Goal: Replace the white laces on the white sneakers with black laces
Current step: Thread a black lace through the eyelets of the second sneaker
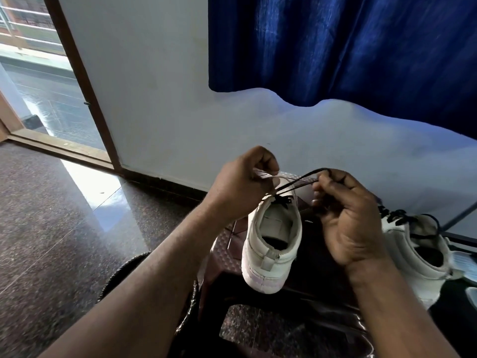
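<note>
Left hand (242, 184) and right hand (346, 215) pinch the black lace (296, 180) over one white sneaker (273, 244); the second sneaker (418, 254), outside the right hand, appears relaced; tying likely remains.

- Near sneaker (273, 244): toe hidden behind my left hand (242, 187) and right hand (346, 215).
- Black lace (296, 182): ends concealed within my grip.
- Second sneaker (418, 254): forepart behind my right hand.
</note>
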